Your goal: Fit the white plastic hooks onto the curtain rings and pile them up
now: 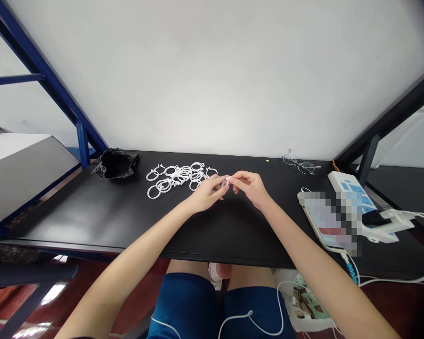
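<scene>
Several white plastic curtain rings (182,174) lie in a loose, overlapping heap on the black table (183,226), just left of my hands. Between my fingertips is one small white piece that looks like another curtain ring (227,181), mostly covered by the fingers. My left hand (211,191) is closed on its left side, and my right hand (248,185) pinches it from the right. Both hands are held close together above the table, their fingertips nearly touching. A crumpled black plastic bag (116,164) stands at the far left with its mouth open.
Eyeglasses (301,165) lie near the wall. On the right are a phone (325,221) with a cable, a white power strip (353,190) and a white charger with cords. Blue frame posts (67,99) rise at the left. White cables cross my lap below the table edge.
</scene>
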A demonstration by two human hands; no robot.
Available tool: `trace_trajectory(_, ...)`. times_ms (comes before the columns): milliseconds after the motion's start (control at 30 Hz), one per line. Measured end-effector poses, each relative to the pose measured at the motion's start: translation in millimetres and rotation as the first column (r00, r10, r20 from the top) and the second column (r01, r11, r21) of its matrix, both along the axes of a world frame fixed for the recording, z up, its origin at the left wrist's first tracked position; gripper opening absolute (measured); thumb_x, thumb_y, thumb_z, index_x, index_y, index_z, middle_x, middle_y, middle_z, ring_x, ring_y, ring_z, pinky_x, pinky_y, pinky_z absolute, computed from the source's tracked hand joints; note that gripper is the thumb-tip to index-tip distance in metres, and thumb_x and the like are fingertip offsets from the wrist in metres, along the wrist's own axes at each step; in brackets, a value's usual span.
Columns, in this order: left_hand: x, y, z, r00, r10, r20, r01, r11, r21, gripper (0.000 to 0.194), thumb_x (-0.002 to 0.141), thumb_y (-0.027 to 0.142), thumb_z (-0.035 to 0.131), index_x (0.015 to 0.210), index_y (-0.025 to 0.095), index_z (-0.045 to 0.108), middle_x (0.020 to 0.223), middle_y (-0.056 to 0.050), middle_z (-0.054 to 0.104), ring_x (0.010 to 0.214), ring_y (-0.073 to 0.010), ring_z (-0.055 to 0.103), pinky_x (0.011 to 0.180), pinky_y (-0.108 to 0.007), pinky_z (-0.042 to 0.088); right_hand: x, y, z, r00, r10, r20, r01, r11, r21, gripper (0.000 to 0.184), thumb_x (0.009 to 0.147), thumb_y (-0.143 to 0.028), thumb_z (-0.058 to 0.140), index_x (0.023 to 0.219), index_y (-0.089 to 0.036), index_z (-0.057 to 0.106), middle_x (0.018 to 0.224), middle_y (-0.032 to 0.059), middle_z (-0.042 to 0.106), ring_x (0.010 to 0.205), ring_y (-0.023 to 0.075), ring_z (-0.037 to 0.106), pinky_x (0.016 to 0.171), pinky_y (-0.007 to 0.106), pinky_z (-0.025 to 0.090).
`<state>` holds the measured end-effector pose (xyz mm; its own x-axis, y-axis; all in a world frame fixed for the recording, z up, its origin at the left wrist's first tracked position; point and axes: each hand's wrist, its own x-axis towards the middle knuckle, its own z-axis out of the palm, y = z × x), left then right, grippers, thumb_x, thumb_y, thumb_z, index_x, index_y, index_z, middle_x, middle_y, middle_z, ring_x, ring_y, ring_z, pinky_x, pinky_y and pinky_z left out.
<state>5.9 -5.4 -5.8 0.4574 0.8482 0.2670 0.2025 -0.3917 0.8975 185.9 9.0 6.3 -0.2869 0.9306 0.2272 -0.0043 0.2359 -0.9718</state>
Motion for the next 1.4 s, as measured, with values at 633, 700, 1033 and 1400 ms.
trace_trajectory(633, -4, 0, 7.2, 0.997, 0.056, -0.045, -0.056, 0.998, 0.018, 0.039, 0.089, 0.050, 0.048, 0.097, 0.017, 0.068, 0.083, -0.005, 0.058, 0.075, -0.0135, 0.058, 0.060, -0.023, 0.056, 1, 4, -6.7, 0.998, 0.058, 0.006, -0.057, 0.994, -0.092, 0.033, 0.068, -0.047, 0.076, 0.075, -0.016, 0.068, 0.059, 0.0000, 0.060, 0.053, 0.0110, 0.054, 0.050, 0.025, 0.049)
trace_trajectory(700, -5, 1, 7.1, 0.992, 0.124, -0.018, -0.122, 0.990, 0.077, 0.036, 0.089, 0.048, 0.051, 0.096, 0.017, 0.068, 0.086, -0.005, 0.061, 0.078, -0.0145, 0.059, 0.062, -0.024, 0.056, 1, 4, -5.7, 0.998, 0.060, 0.006, -0.059, 0.993, -0.098, 0.032, 0.069, -0.046, 0.076, 0.075, -0.017, 0.068, 0.059, 0.0001, 0.060, 0.053, 0.0112, 0.054, 0.050, 0.025, 0.049)
trace_trajectory(1033, -5, 3, 8.4, 0.988, 0.114, 0.100, -0.115, 0.993, 0.004, 0.030, 0.083, 0.042, 0.061, 0.093, 0.013, 0.065, 0.090, -0.006, 0.063, 0.079, -0.0159, 0.064, 0.063, -0.028, 0.061, 4, 6, -10.2, 0.999, 0.050, 0.007, -0.049, 0.995, -0.092, 0.028, 0.068, -0.042, 0.078, 0.076, -0.016, 0.073, 0.063, 0.0029, 0.067, 0.057, 0.0132, 0.061, 0.053, 0.026, 0.051)
trace_trajectory(1400, -9, 10, 5.0, 0.971, 0.141, 0.191, -0.113, 0.982, -0.150, 0.031, 0.077, 0.039, 0.070, 0.090, 0.011, 0.068, 0.086, -0.007, 0.069, 0.078, -0.0175, 0.067, 0.064, -0.028, 0.060, 0, 4, -10.1, 0.999, 0.039, -0.035, -0.038, 0.999, 0.013, 0.022, 0.071, -0.039, 0.076, 0.082, -0.019, 0.076, 0.087, 0.0045, 0.072, 0.085, 0.0194, 0.068, 0.083, 0.036, 0.056)
